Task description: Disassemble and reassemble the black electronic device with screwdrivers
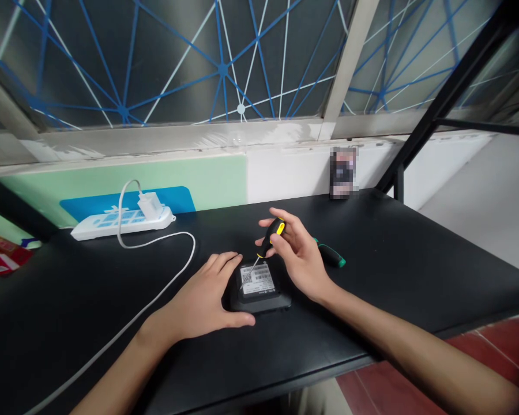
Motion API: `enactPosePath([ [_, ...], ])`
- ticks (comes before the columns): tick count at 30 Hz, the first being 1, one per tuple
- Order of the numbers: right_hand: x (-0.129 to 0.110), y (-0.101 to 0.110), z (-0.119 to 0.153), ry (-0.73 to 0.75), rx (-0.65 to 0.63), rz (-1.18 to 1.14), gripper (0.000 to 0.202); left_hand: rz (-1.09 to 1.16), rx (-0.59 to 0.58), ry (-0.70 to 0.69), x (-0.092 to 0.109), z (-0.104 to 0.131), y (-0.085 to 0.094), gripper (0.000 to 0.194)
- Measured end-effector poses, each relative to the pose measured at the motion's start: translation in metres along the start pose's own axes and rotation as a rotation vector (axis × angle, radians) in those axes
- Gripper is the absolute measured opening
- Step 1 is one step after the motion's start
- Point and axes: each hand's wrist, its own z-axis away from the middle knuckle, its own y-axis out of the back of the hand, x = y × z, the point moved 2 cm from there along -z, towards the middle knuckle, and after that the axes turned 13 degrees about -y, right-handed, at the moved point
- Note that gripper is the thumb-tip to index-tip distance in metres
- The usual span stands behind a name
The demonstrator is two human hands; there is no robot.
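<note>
A small black electronic box [263, 302] lies on the black table with a white printed label [259, 278] facing up. My left hand [207, 297] holds it from the left, thumb along the near edge and fingers at the far left corner. Pinched between the thumb and fingers of my right hand [300, 253] is a screwdriver [268, 239] with a black and yellow handle. Its thin metal shaft slants down left over the label, and the tip is at the box's left side. Whether the tip sits in a screw is too small to tell.
Behind my right hand lies a tool with a black and green handle [332, 255], partly hidden. A white power strip [125, 222] with a plugged-in charger [150, 204] stands at the back left. Its white cable [155, 297] runs across the table. A blurred-out small item [343, 173] leans on the wall.
</note>
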Motion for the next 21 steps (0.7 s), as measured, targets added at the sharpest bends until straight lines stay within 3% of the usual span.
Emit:
enactPosePath([
  [8, -0.0008, -0.0008, -0.0007, 0.021, 0.047, 0.044, 0.041, 0.013, 0.041, -0.026, -0.0013, 0.0005, 0.0, 0.091],
  [17, -0.0023, -0.0009, 0.0017, -0.016, -0.047, -0.035, 0.036, 0.009, 0.003, 0.006, 0.0012, -0.001, 0.0012, 0.093],
  [21, 0.0013, -0.0024, 0.0017, -0.025, -0.051, -0.014, 0.046, 0.012, 0.029, -0.011, 0.0006, -0.0006, 0.0015, 0.092],
])
